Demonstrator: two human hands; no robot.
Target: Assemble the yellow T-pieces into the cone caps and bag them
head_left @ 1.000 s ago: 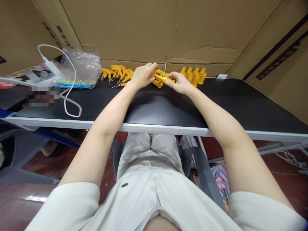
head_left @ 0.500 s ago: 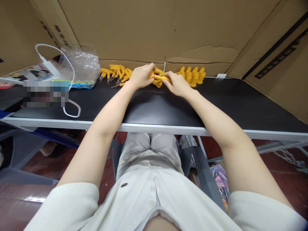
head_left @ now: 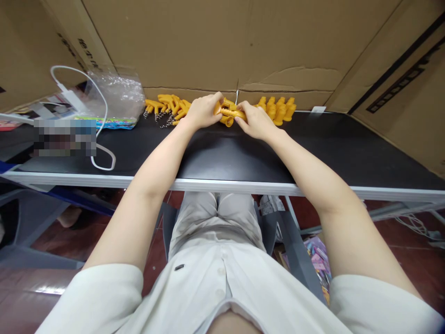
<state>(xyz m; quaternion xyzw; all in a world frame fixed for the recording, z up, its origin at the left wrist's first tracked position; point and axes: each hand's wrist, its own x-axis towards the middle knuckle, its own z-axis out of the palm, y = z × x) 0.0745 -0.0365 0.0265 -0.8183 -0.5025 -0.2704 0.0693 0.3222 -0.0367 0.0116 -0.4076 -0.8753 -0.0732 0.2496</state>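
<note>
My left hand (head_left: pixel 206 111) is closed around a yellow plastic piece, mostly hidden by the fingers. From the other side my right hand (head_left: pixel 256 120) pinches a slim yellow plastic part (head_left: pixel 232 112) that spans the gap between both hands. Just below it shows a round, hollow yellow end (head_left: pixel 227 121); whether it is held or lies on the table I cannot tell. Left of my hands lie several yellow corkscrew handles (head_left: pixel 168 103) with metal spirals (head_left: pixel 169 121). To the right, several yellow bottle-shaped plastic pieces (head_left: pixel 278 111) stand upright in rows.
Cardboard walls (head_left: pixel 278 46) enclose the black tabletop (head_left: pixel 239 157) at the back and sides. A clear plastic bag (head_left: pixel 114 93), colourful packets (head_left: pixel 114 123) and a white cable (head_left: pixel 104 95) lie at the left. A metal edge (head_left: pixel 239 186) runs along the front.
The slim yellow part between my hands has turned slightly. Both hands stay in nearly the same place, and the view has shifted a little.
</note>
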